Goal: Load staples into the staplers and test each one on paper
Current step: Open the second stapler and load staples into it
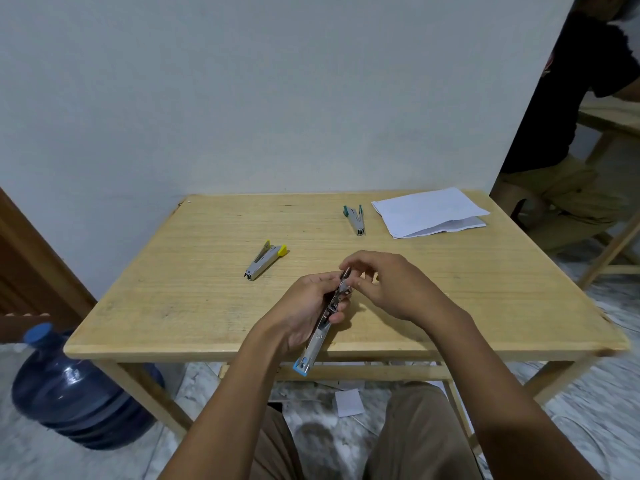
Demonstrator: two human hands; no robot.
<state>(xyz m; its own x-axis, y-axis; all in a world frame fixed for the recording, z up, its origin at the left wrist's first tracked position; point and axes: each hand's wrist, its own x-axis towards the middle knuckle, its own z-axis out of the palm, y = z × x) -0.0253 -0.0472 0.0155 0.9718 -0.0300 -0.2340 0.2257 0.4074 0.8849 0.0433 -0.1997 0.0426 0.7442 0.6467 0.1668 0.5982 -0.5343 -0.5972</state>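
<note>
left hand [304, 306] grips the blue stapler [317, 337], opened out long, right over the table's [190, 306] near edge, blue end hanging past it. right hand [391, 289] curls its fingertips at the far tip, touching it; pinching or not, can't tell. yellow stapler [265, 259] lies left of centre, green stapler [355, 218] toward the far edge, paper [429, 211] at the far right corner.

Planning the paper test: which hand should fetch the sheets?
Right hand: the paper lies at the table's far right corner, on its side, while the left hand grips the blue stapler.
</note>
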